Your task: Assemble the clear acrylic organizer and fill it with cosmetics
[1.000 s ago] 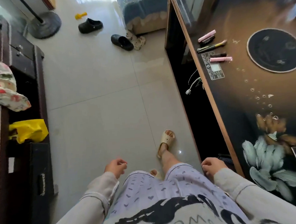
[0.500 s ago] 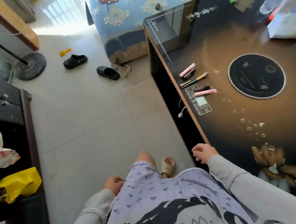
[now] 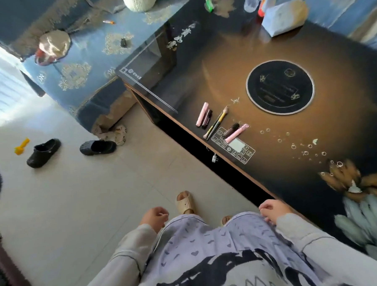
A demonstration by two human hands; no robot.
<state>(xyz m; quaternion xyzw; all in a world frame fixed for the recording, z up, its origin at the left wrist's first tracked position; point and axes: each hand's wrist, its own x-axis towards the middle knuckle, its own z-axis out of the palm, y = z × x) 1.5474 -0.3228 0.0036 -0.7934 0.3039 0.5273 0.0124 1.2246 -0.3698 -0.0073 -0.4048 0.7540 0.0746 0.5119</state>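
Observation:
Several cosmetics lie in a row near the front edge of a dark glass table (image 3: 254,47): a pink tube (image 3: 201,114), a dark tube (image 3: 207,119) beside it, a slim makeup brush (image 3: 216,122), another dark tube (image 3: 231,129) and a second pink tube (image 3: 237,133). No acrylic organizer is in view. My left hand (image 3: 154,216) hangs at my hip with the fingers loosely curled and nothing in it. My right hand (image 3: 271,209) hangs the same way beside the table's near edge, well short of the cosmetics.
A round black hob plate (image 3: 280,87) and a printed control panel (image 3: 233,145) are set into the table. A white tissue pack (image 3: 284,17) stands at its far side. Two black clogs (image 3: 43,152) and a yellow toy (image 3: 21,146) lie on the tiled floor. A blue sofa (image 3: 74,68) is behind.
My view has swung up and to the right, bringing more of the table and sofa into sight. I have stepped forward along the table. Both hands stay empty at my sides.

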